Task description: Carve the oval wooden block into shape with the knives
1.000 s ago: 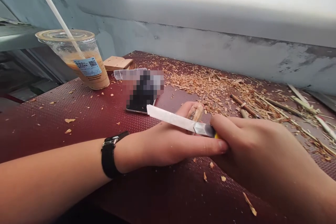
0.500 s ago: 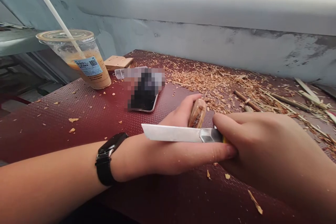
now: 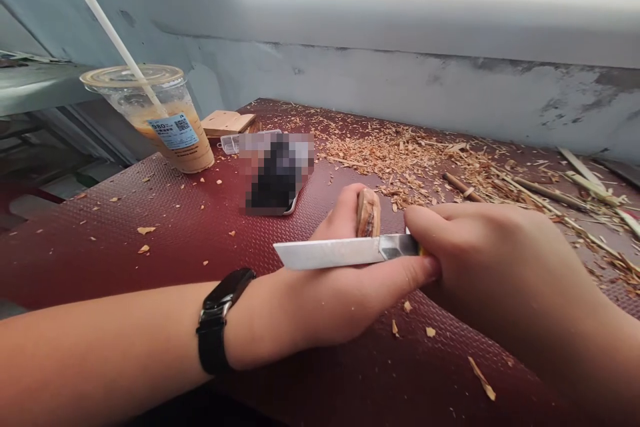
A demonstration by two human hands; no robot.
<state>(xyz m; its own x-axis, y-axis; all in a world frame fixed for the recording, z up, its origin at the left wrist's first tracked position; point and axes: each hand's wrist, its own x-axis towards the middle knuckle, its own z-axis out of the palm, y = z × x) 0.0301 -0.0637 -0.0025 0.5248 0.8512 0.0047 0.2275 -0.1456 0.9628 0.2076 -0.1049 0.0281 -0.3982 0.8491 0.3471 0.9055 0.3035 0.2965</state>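
Hands meet over a dark red textured tabletop (image 3: 150,233), seen from the head camera. Well to the right of a plastic drink cup (image 3: 173,127) with a white straw, and nearer the viewer, the left hand (image 3: 320,293) is curled tight around a short wooden piece (image 3: 368,212), its thumb stretched out towards the right hand (image 3: 490,267). The wooden piece stands upright out of the fist. Only its rounded top shows, pale tan with darker brown streaks.

Farther right of the cup, the right hand is closed around the handle of a knife (image 3: 330,252). Its long, flat silver blade lies about level, with the tip pointing back towards the cup's side. The blade crosses the front of the wooden piece, but whether the edge bites into it cannot be told.

A black wristwatch (image 3: 220,320) sits on the left wrist. Just right of the cup lie a small wood block (image 3: 226,123) and a blurred phone (image 3: 277,177). Beyond these, wood shavings (image 3: 410,160) and thin sticks (image 3: 463,187) are scattered.
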